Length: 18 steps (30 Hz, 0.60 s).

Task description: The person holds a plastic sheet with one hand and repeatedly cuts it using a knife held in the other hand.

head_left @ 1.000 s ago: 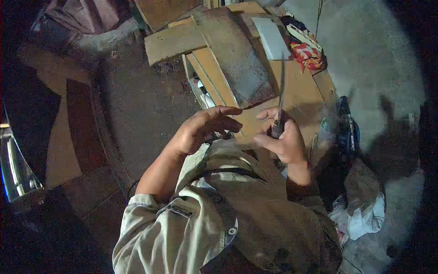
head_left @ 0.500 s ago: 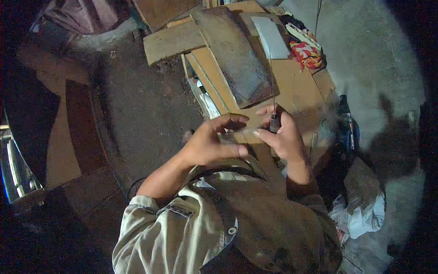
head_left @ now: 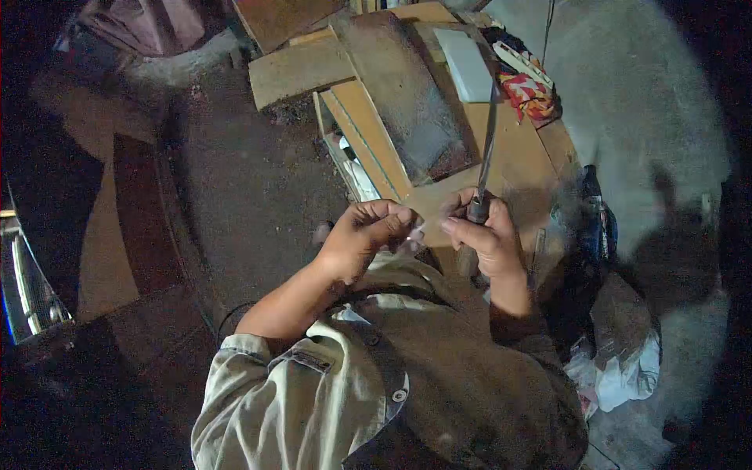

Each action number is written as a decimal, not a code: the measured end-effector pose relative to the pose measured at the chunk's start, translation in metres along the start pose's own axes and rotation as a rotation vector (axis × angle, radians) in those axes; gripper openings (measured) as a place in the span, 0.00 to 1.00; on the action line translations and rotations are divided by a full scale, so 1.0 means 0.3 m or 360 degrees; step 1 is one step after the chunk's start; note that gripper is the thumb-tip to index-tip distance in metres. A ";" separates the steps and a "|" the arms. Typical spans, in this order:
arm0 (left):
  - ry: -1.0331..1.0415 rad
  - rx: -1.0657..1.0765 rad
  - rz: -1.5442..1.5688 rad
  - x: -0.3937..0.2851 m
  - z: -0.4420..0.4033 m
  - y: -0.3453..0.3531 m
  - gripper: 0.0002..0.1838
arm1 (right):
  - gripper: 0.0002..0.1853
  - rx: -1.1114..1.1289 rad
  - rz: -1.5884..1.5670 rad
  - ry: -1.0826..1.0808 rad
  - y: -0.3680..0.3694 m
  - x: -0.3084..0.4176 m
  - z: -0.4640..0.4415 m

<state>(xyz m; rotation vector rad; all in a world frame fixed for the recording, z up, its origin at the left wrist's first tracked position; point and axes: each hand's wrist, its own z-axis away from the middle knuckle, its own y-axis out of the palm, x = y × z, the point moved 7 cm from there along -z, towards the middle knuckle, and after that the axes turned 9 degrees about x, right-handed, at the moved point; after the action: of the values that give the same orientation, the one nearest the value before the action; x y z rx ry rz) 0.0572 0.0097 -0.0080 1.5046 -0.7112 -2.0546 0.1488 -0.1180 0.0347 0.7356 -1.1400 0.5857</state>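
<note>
My right hand (head_left: pixel 487 235) is closed around the dark handle of a long, thin-bladed knife (head_left: pixel 489 145), its blade pointing up and away from me. Just across from it, my left hand (head_left: pixel 364 239) has thumb and fingers pinched together. A small pale, partly clear scrap (head_left: pixel 415 233) shows at those fingertips, too blurred to name. Only a short gap separates the two hands, which are held in front of my body over the work surface.
Beyond my hands lies a brown board (head_left: pixel 399 86) with a worn, dark surface. A white block (head_left: pixel 466 66) and a red-and-yellow cloth (head_left: pixel 529 95) sit at its right. A dark bottle-like object (head_left: pixel 593 204) and a white plastic bag (head_left: pixel 630 372) are on the right.
My left hand has gone from spread fingers to a pinch. The clear strip between the hands is no longer stretched there. The knife has turned, showing its blade's flat side.
</note>
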 end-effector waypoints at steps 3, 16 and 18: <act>0.0068 0.0122 0.0133 0.018 -0.013 -0.003 0.11 | 0.12 -0.0011 -0.0033 0.0047 0.005 -0.001 0.001; 0.0024 0.0004 -0.0025 0.014 -0.008 0.003 0.07 | 0.07 -0.0004 0.0153 0.0066 0.008 -0.025 0.006; 0.0057 -0.0041 -0.0193 -0.010 0.002 0.008 0.08 | 0.07 -0.0020 0.0244 -0.0029 0.005 -0.027 0.006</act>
<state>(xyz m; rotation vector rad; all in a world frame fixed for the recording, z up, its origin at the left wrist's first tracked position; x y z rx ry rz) 0.0578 0.0099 -0.0041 1.6015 -0.5906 -2.1109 0.1441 -0.1187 0.0278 0.6476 -1.2231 0.7012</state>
